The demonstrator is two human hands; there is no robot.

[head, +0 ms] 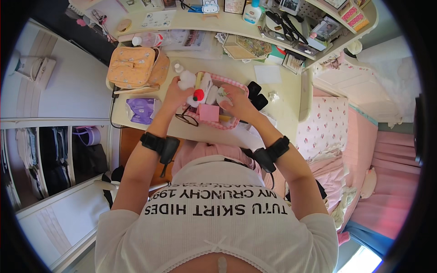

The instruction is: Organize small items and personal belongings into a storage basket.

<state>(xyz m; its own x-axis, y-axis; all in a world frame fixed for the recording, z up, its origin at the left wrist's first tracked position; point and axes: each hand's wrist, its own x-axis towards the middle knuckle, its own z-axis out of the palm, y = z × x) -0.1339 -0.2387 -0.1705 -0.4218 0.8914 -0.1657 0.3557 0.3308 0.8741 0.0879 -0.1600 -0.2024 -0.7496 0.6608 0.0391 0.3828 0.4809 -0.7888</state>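
Note:
A pink gingham-trimmed basket (243, 89) sits on the desk in front of me, packed with small items. My left hand (177, 92) grips a white fluffy item (187, 80) at the basket's left end; a red pompom (198, 95) shows beside my fingers. At the right part of the basket, my right hand (240, 102) has its fingers around a small whitish item with a green pattern (223, 97). White rolled cloth pieces (212, 94) lie between the hands. A pink sticky-note pad (209, 113) rests at the near side.
Glasses (187, 117) lie at the basket's near left corner. Left are a purple packet (140, 111), an orange floral pouch (133, 68) and a small white-capped bottle (178, 67). Black cases (256, 95) and white paper (267, 74) lie right. A shelf (205, 24) spans the back.

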